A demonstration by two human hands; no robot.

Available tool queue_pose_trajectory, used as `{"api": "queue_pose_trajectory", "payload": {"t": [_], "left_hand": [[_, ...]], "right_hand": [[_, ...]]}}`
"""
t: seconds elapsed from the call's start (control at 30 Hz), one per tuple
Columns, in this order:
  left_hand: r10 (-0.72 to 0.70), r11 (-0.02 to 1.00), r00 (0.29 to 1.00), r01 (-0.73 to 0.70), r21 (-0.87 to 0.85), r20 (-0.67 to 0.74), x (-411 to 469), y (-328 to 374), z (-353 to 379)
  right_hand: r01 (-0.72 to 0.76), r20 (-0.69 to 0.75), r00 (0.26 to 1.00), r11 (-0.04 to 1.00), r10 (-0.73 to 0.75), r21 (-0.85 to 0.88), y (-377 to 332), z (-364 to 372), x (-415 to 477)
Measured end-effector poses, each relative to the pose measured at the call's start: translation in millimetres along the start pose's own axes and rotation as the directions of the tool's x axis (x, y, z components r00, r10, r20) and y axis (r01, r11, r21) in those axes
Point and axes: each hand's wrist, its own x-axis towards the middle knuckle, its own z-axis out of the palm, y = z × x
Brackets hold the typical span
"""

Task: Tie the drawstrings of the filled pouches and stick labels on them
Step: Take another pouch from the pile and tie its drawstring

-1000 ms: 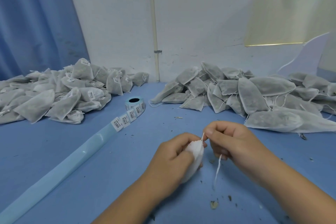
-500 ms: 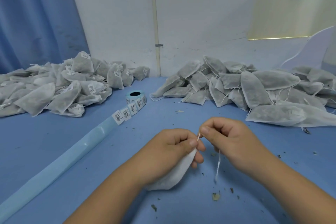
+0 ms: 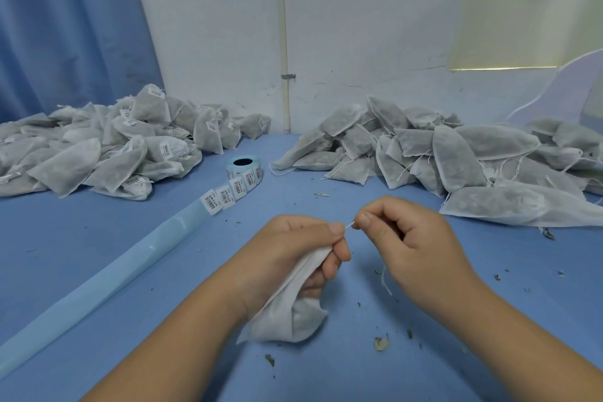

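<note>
A white filled pouch (image 3: 287, 316) hangs from my left hand (image 3: 293, 251), which grips its gathered neck low in the middle of the view. My right hand (image 3: 408, 241) pinches the white drawstring (image 3: 349, 224) just right of the left thumb, and the string runs taut between the two hands. A loose string end (image 3: 385, 282) dangles under the right hand. A roll of barcode labels (image 3: 244, 166) lies on the blue table (image 3: 81, 245), with its backing strip (image 3: 107, 281) trailing toward the lower left.
A heap of labelled pouches (image 3: 107, 147) lies at the back left. Another heap of pouches with loose strings (image 3: 456, 153) fills the back right. Bits of dried herb (image 3: 381, 343) are scattered on the table near my hands. A white wall stands behind.
The pouch has dropped from upright in my left hand to hanging below it. My right hand has pulled the drawstring to the right, and the loose string end is shorter.
</note>
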Motion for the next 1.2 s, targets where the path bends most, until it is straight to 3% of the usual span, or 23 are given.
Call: {"api": "queue_pose_trajectory", "payload": {"t": [0.2,0.37,0.43,0.5,0.57,0.63,0.73,0.8,0.87,0.93,1.0,1.03,1.1,1.17,1.2], "left_hand": [[0.124,0.972,0.990,-0.109,-0.209,0.061,0.9,-2.5,-2.1],[0.147,0.969,0.974,-0.177,-0.172,-0.174,2.2,-1.2,-0.4],[0.178,0.982,0.931,-0.188,-0.001,-0.320,2.7,-0.2,-0.4],[0.301,0.928,0.863,-0.167,0.334,-0.405,2.8,-2.2,-1.6],[0.416,0.806,0.833,-0.153,0.572,-0.364,2.4,-4.9,-0.9],[0.455,0.716,0.843,-0.156,0.681,-0.285,1.3,-6.0,1.5],[0.416,0.590,0.898,-0.145,0.794,-0.145,0.5,-9.1,4.6],[0.376,0.571,0.920,-0.136,0.809,-0.111,-1.2,-8.5,9.9],[0.328,0.654,0.939,-0.143,0.743,-0.107,-2.6,-5.6,15.9],[0.245,0.811,0.956,-0.113,0.574,-0.159,-3.3,-1.0,16.2],[0.069,0.970,0.978,-0.020,0.241,-0.196,-2.2,3.0,10.8],[-0.017,0.999,0.985,0.025,0.044,-0.172,-0.1,4.4,6.8],[-0.146,0.956,0.983,0.111,-0.272,-0.113,5.3,5.2,-2.3],[-0.223,0.885,0.972,0.167,-0.435,-0.081,9.8,2.7,-10.2],[-0.249,0.857,0.966,0.188,-0.480,-0.066,11.1,1.1,-12.9]], "right_hand": [[0.021,-0.044,0.999,0.996,-0.025,-0.085,2.9,1.7,0.2],[0.122,0.075,0.991,0.975,-0.110,-0.183,3.4,7.5,-3.6],[0.183,0.127,0.979,0.960,-0.158,-0.212,0.1,9.3,-5.3],[0.226,0.160,0.968,0.948,-0.193,-0.225,-3.0,7.4,-6.0],[0.243,0.136,0.967,0.945,-0.217,-0.219,-5.0,3.6,-5.5],[0.223,0.079,0.974,0.958,-0.212,-0.179,-6.0,-1.1,-3.8],[0.195,0.032,0.981,0.972,-0.193,-0.128,-6.3,-6.4,-1.5],[0.176,0.035,0.984,0.977,-0.173,-0.117,-6.3,-6.4,-1.1],[0.151,0.052,0.988,0.984,-0.146,-0.095,-5.4,-3.3,-1.5],[0.111,0.092,0.990,0.992,-0.105,-0.065,-2.0,0.5,-1.8],[0.030,0.142,0.990,0.994,-0.015,-0.107,4.1,3.6,-1.0],[-0.027,0.165,0.985,0.982,0.059,-0.185,8.4,4.2,-0.5],[-0.122,0.190,0.957,0.901,0.218,-0.417,17.9,3.2,0.7],[-0.151,0.154,0.946,0.809,0.285,-0.569,23.4,0.5,1.2],[-0.146,0.123,0.958,0.811,0.258,-0.567,22.0,-1.3,1.3]]}}
